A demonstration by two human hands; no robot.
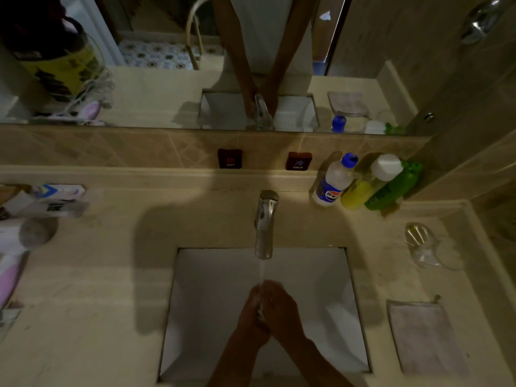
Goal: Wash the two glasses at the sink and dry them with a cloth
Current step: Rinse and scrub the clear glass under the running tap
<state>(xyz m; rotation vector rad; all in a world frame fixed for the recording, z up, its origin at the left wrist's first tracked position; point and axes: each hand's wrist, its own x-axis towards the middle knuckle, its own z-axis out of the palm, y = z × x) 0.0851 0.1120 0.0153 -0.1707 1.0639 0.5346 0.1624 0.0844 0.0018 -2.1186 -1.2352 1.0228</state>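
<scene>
Two clear glasses (424, 244) stand close together on the counter right of the sink (321, 275), hard to tell apart in the dim light. A pale folded cloth (427, 336) lies on the counter in front of them. Water runs from the chrome tap (265, 224) onto my hands. My left hand (251, 311) and my right hand (282, 308) are pressed together under the stream in the middle of the basin, the right lying partly over the left. No glass shows in either hand. A small wet glint sits between them.
Three bottles (363, 182) (white with a blue cap, yellow, green) stand at the back right corner. Hot and cold labels (229, 158) sit on the tiled ledge under the mirror. Toiletries and a pink item (8, 280) crowd the left counter. A wall bounds the right side.
</scene>
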